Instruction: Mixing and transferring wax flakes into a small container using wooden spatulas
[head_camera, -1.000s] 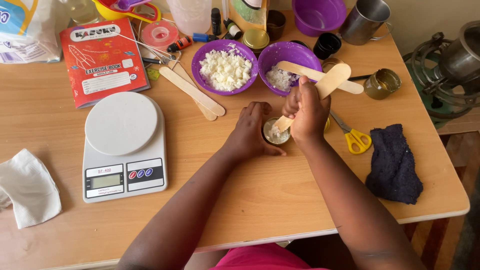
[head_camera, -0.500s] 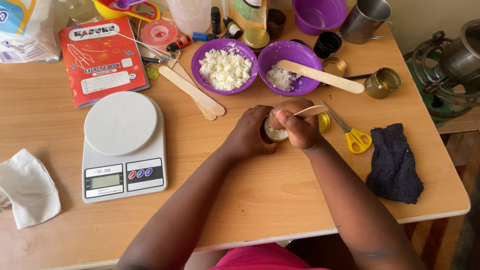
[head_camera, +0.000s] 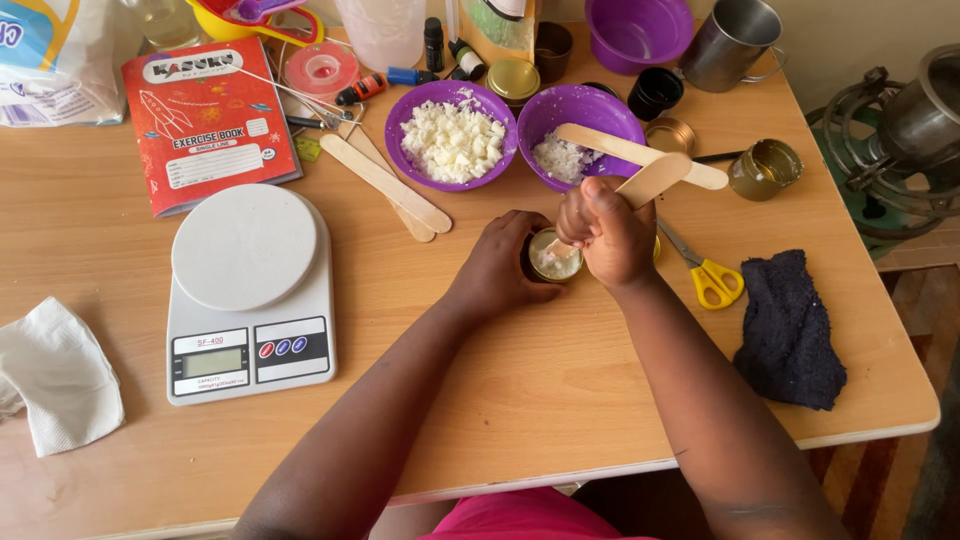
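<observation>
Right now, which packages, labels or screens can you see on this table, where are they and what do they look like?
Exercise book: far left, red rectangular cover with white label panel.
Kitchen scale: left of the hands, white, small greyish screen at its front.
Plastic bag: top left corner, white with blue print.

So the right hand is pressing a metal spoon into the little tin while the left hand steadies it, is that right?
Not quite: the right hand holds a flat wooden stick, not a metal spoon. The head view shows its tip in the small round tin of white flakes, with the left hand steadying the tin.
</observation>
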